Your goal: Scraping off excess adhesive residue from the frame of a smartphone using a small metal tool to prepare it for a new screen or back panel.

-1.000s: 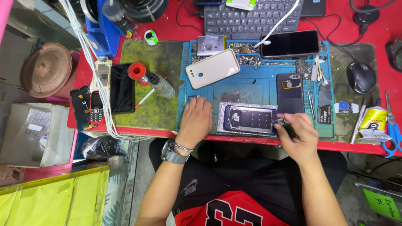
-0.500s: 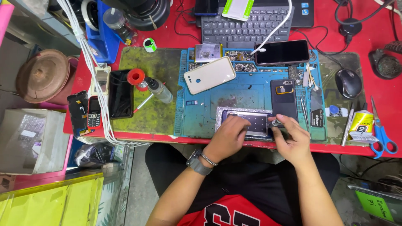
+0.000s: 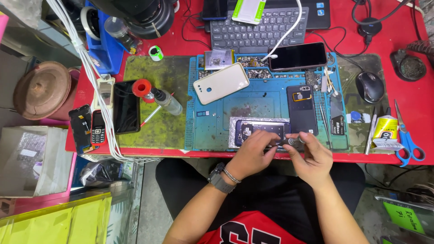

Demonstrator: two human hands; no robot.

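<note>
Head view: I see one person at a red bench, both hands low on the blue mat.
Left hand: fingers curled, pinching the end of a small dark tool.
Right hand: closed on the same tool from the other side.
Opened phone: flat on the mat, just above the hands, touching the left fingers.
Step, my guess: readying the tool, phone not yet worked.
Next: needs a steady tip brought down on the phone.
Nearby: white phone, black back cover.

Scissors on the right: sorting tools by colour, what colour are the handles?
Blue, on the scissors, head view.
</note>
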